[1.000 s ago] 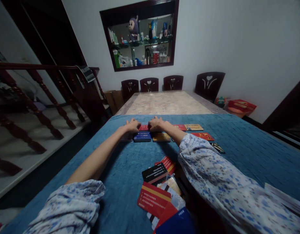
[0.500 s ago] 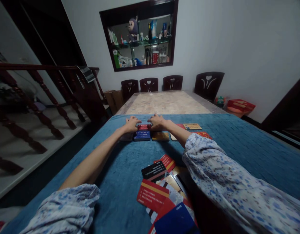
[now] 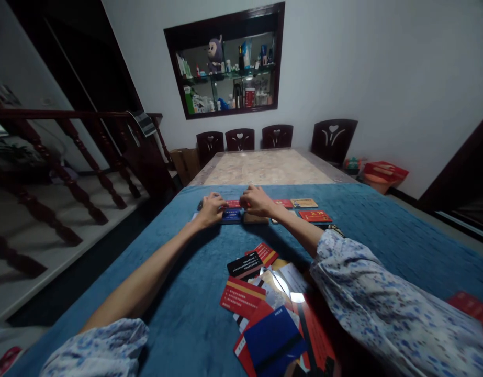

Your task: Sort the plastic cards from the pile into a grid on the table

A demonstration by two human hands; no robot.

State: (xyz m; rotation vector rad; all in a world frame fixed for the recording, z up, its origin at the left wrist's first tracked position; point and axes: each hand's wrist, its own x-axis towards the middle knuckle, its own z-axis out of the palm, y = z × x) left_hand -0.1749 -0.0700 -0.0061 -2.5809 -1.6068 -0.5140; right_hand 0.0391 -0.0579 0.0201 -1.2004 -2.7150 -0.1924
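Observation:
My left hand [image 3: 212, 209] is curled at the left edge of a blue card [image 3: 231, 215] in the front row, its thumb and fingers closed against that edge. My right hand [image 3: 257, 201] sits at the other side, fingers bent down and drawn together; its fingertips are partly hidden, and I cannot make out what is in them. Under this hand lies a stack of gold-brown cards [image 3: 256, 219]. Between both hands a red card [image 3: 232, 203] shows in the back row. Closer to me is a loose heap of cards, with a red card [image 3: 243, 298] and a dark blue card [image 3: 274, 337] on top.
A blue cloth [image 3: 382, 230] covers the near part of the table. Right of my right hand lie a yellow card [image 3: 304, 202] and a red-and-gold card [image 3: 315, 216]. Several dark chairs [image 3: 334, 140] stand beyond the table, and a wooden railing [image 3: 80, 183] runs along the left.
My left hand has come nearer and its fingers are more curled, now beside the blue card instead of the red one. My right hand has shifted slightly. The view has tilted a little.

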